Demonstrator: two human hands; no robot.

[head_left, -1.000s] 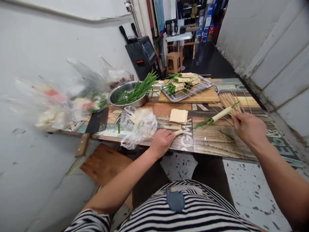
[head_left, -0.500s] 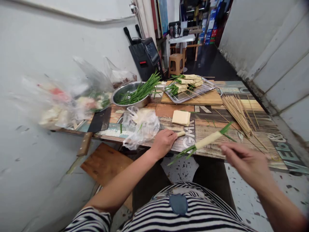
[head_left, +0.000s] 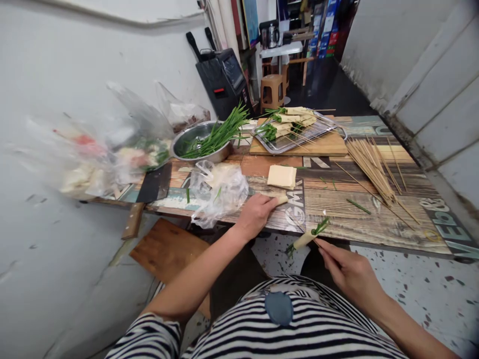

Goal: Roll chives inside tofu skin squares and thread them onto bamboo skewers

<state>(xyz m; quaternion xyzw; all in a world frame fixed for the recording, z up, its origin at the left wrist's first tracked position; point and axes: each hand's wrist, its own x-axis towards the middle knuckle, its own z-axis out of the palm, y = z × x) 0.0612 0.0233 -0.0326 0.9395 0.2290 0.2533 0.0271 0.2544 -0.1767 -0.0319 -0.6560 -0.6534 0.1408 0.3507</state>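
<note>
My right hand point(head_left: 354, 271) pinches a thin bamboo skewer that carries a tofu-skin roll point(head_left: 305, 240) with green chives poking out of both ends. This roll hangs in the air just off the table's front edge, over my lap. On the tabletop, my left hand point(head_left: 255, 215) is closed on a smaller pale tofu-skin roll point(head_left: 281, 200), its fingers covering most of it. Just beyond lies a stack of square tofu sheets point(head_left: 281, 176). A crumpled clear plastic bag point(head_left: 220, 194) rests to the left of my left hand.
Loose bamboo skewers point(head_left: 372, 169) lie at the right. Finished rolls on skewers fill part of a metal tray point(head_left: 277, 148) on a wooden board point(head_left: 333, 147). Chives point(head_left: 224, 134) stand in a steel bowl point(head_left: 204, 157). A cleaver point(head_left: 154, 185) overhangs the front edge at left, near filled plastic bags point(head_left: 86, 164).
My right hand has moved left and closer to my body with the skewered roll, which now points differently and looks shorter. My left hand stays at its roll.
</note>
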